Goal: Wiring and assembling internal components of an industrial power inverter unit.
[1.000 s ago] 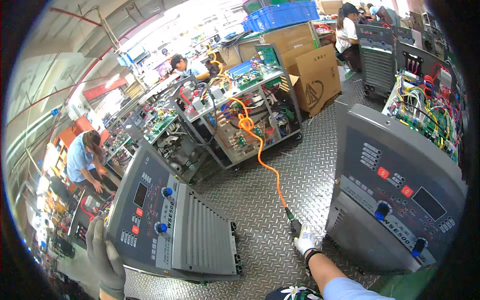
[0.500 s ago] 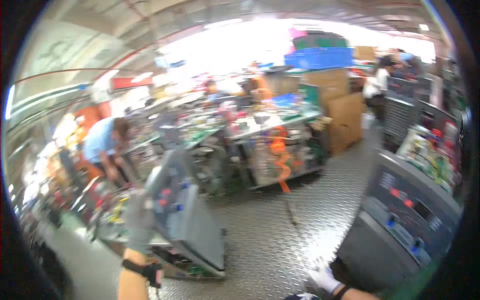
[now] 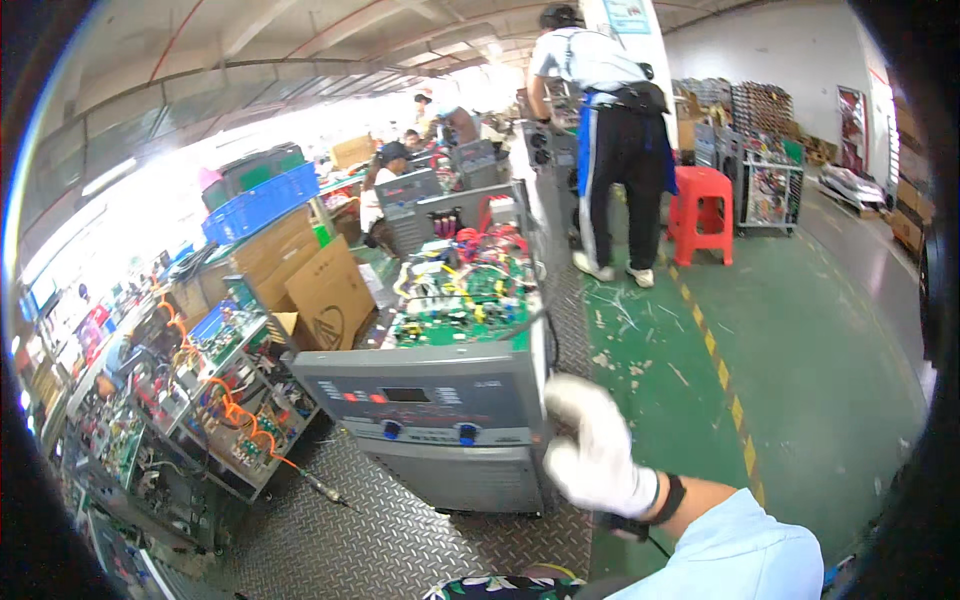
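My right hand point(image 3: 598, 447), in a white glove, is raised beside the right front edge of a grey machine point(image 3: 445, 478). Its fingers are bent, with a gap between them and the thumb. I cannot tell whether the glove touches the casing. Two blue knobs and a small dark display point(image 3: 407, 395) sit on the machine's front panel. With its cover off, the top shows green circuit boards point(image 3: 465, 298) with yellow and red wires. My left hand is out of the picture.
Another person point(image 3: 625, 130) stands farther back, near a red stool point(image 3: 702, 215). At left are a metal trolley point(image 3: 262, 480) with electronic parts, an orange coiled hose point(image 3: 235, 412), cardboard sheets point(image 3: 330, 295) and a blue crate point(image 3: 262, 203). A yellow striped line point(image 3: 738, 415) crosses the green floor.
My view has swung to the right, bringing the grey machine to the middle. My right hand has come up to its right edge. My left hand, earlier at another machine, has left the view.
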{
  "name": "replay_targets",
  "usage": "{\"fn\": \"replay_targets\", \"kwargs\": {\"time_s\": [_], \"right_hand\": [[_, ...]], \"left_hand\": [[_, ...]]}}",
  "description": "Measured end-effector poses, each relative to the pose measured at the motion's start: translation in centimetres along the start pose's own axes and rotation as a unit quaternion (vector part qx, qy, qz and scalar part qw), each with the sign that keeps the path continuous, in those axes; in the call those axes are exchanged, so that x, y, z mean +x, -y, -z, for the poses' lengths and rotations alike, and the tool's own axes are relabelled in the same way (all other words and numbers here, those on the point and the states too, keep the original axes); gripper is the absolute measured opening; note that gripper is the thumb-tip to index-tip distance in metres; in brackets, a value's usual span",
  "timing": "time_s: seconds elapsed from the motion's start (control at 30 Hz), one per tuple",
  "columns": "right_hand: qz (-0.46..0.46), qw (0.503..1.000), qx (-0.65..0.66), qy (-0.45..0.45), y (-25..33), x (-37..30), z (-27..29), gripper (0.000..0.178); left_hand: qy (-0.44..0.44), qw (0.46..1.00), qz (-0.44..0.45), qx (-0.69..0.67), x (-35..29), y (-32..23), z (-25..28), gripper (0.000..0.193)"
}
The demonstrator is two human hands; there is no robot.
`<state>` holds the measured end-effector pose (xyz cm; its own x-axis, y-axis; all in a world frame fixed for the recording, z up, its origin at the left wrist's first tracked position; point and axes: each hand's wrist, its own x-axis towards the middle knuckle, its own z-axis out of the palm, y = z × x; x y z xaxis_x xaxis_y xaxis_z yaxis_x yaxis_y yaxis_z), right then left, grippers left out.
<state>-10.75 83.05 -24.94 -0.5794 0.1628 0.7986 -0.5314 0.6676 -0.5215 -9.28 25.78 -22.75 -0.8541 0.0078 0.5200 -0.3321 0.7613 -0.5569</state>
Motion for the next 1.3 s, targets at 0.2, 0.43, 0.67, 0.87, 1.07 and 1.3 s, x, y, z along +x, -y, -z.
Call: {"fn": "replay_targets", "kwargs": {"time_s": [0.2, 0.43, 0.67, 0.87, 1.07, 1.3], "right_hand": [[-0.129, 0.981, 0.075, -0.125, -2.1, -0.6, -4.1, 0.058], [-0.195, 0.961, 0.174, -0.090, -3.6, -1.9, -5.4, 0.061], [-0.160, 0.980, 0.114, -0.009, 0.3, -3.7, -7.0, 0.078], [-0.071, 0.963, 0.244, 0.091, 2.8, -5.2, -11.2, 0.083], [-0.034, 0.934, 0.318, 0.156, 0.0, -9.0, -10.2, 0.065], [-0.151, 0.986, 0.051, 0.046, -10.0, -3.3, -2.6, 0.055]], "left_hand": [[0.024, 0.987, -0.111, -0.114, -2.1, -2.2, 3.4, 0.062], [-0.090, 0.961, -0.130, -0.229, -1.4, -5.2, 14.0, 0.050], [-0.186, 0.882, -0.239, -0.360, 4.4, -17.8, 23.3, 0.045], [-0.161, 0.833, -0.223, -0.480, 7.2, -25.6, 27.1, 0.068], [-0.205, 0.840, -0.165, -0.475, 9.2, -24.1, 22.5, 0.040], [-0.185, 0.850, -0.064, -0.490, 9.6, -19.6, 15.5, 0.053]]}}
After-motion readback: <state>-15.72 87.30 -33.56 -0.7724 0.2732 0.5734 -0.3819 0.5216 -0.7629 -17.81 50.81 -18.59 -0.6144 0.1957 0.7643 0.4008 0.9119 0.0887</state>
